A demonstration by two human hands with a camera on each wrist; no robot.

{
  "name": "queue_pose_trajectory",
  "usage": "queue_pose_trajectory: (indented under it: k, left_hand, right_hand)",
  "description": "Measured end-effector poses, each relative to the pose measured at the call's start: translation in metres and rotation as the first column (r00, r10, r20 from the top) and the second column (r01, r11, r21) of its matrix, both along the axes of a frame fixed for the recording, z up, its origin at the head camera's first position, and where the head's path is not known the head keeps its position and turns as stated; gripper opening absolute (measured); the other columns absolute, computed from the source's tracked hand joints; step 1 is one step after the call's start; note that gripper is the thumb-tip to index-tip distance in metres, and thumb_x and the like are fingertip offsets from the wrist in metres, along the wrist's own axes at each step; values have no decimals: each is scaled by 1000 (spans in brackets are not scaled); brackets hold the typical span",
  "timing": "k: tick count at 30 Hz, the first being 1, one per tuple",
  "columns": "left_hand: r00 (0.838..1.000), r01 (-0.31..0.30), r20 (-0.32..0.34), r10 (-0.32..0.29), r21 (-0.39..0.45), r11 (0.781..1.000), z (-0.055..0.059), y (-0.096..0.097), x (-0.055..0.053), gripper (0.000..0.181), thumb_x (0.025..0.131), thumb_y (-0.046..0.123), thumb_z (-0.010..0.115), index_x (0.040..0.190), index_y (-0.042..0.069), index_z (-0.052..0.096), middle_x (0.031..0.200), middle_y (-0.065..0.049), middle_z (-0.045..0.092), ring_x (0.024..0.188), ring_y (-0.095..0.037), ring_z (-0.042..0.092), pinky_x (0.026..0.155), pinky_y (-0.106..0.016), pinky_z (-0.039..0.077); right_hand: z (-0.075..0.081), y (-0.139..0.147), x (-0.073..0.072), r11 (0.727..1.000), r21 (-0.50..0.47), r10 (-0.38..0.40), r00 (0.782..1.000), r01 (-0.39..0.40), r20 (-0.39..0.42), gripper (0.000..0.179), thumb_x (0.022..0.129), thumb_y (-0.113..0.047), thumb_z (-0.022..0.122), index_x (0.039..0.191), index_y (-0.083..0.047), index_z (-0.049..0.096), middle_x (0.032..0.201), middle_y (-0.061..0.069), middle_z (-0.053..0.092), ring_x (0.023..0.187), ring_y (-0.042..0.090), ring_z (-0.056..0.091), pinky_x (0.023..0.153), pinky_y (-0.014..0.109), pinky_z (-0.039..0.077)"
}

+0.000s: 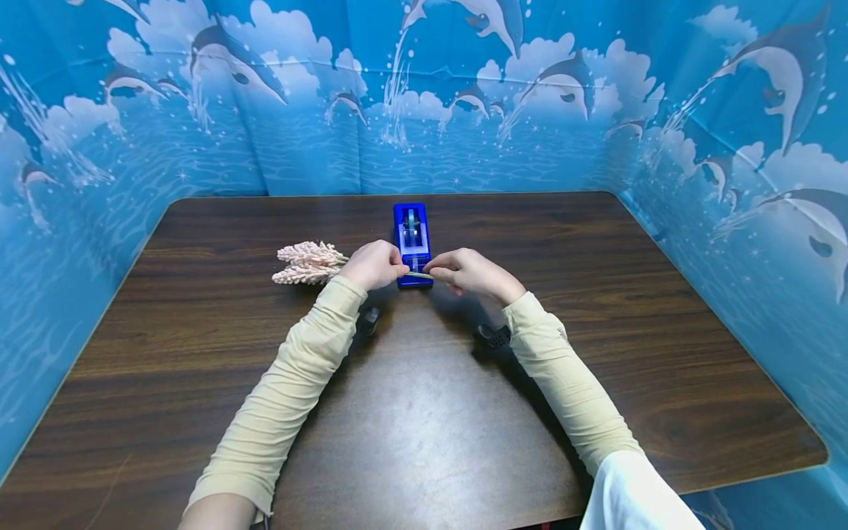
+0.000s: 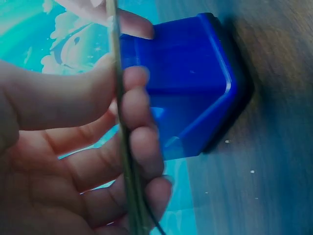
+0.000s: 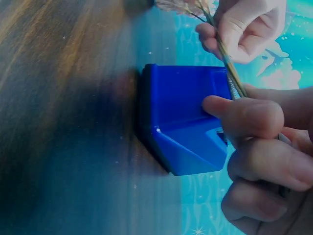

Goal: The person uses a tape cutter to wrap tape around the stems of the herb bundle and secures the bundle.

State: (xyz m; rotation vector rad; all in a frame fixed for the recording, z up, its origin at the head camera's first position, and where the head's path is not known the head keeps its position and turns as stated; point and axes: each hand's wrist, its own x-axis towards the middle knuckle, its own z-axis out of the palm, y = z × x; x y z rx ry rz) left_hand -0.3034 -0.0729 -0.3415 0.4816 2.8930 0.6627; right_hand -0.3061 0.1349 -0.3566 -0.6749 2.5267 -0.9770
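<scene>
A bunch of pale pink artificial flowers (image 1: pixel 308 263) points left, its thin greenish stems (image 1: pixel 419 274) running right between both hands. My left hand (image 1: pixel 374 263) grips the stems, thumb on one side and curled fingers on the other, as the left wrist view shows. At the stems' far end, my right hand (image 1: pixel 470 271) pinches them between thumb and fingertips. Behind and below the stems stands a blue tape dispenser (image 1: pixel 414 252) with a tape roll in its top. The stems cross over its near end. In the right wrist view, a fingertip overlaps the dispenser's side (image 3: pixel 183 93).
Everything is over a dark wood-grain table (image 1: pixel 424 412). Black wrist devices (image 1: pixel 493 336) sit under both forearms. A blue curtain (image 1: pixel 424 110) printed with dolphins hangs behind the table and along its sides.
</scene>
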Motion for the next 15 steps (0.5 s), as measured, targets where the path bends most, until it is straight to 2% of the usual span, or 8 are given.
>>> queue_pose_trajectory:
  k: [8,12,15]
  left_hand:
    - [991,107,96,-98,-85,991,7,1,7,24,91,24,62,75,7,67,66,3,53,67,-17,50,61,-26,37]
    - [981,145,139,-133,-86,986,10,2,10,24,93,22,61,77,5,67,64,4,51,65,-14,48,59,-24,35]
    - [978,155,154,-142,-80,985,11,3,12,25,93,21,61,74,6,63,63,5,49,63,-13,46,58,-24,35]
  right_hand:
    - [5,4,4,999,13,35,984,-38,177,44,101,-24,51,141,-6,48,57,-1,49,55,19,50,63,36,46]
    - [7,6,3,997,41,61,979,-70,194,46,101,-25,51,143,-8,45,55,-1,48,57,23,52,63,38,47]
    - [8,8,2,992,94,66,986,-81,154,41,100,-28,52,135,-7,54,54,-1,49,54,21,51,60,33,45]
